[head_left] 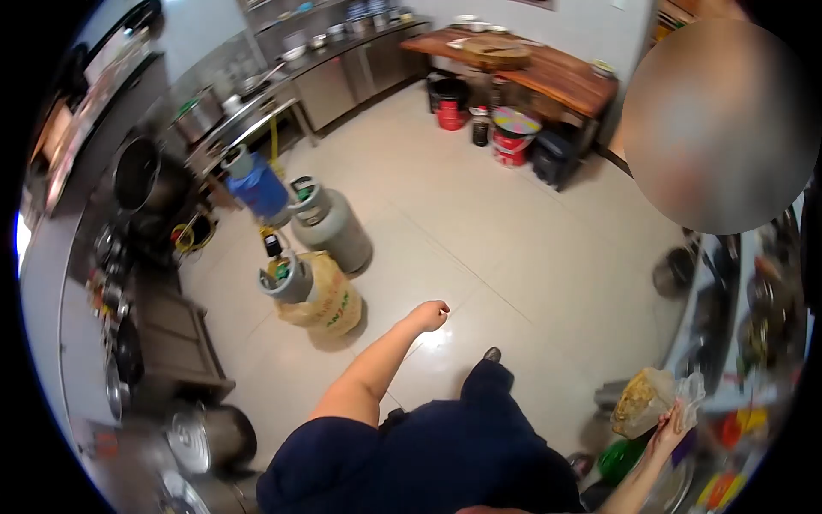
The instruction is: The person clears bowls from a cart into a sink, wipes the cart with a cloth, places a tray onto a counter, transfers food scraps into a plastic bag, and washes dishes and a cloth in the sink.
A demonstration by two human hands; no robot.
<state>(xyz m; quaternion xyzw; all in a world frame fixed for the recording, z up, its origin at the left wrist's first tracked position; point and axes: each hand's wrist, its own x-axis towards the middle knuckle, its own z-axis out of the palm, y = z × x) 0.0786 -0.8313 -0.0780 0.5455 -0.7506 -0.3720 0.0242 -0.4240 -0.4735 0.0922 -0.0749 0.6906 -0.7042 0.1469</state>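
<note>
My left hand (432, 315) hangs in front of me over the tiled floor, its fingers curled closed, and I make out nothing in them. The gas cylinder wrapped in a yellow bag (330, 300) is what stands nearest to it, on the left. Low on the right, my right hand (666, 433) grips the gathered top of a clear plastic bag (640, 401). Yellow-brown contents show through the bag, too blurred to name. A round green object (621, 460) lies just below that hand.
A grey gas cylinder (336, 230) and a blue-wrapped one (261, 190) stand left. Large pots (210, 437) sit lower left. A wooden table (548, 75) with red buckets (511, 150) beneath is at the back. Shelves of cookware (711, 317) line the right, below a blurred oval.
</note>
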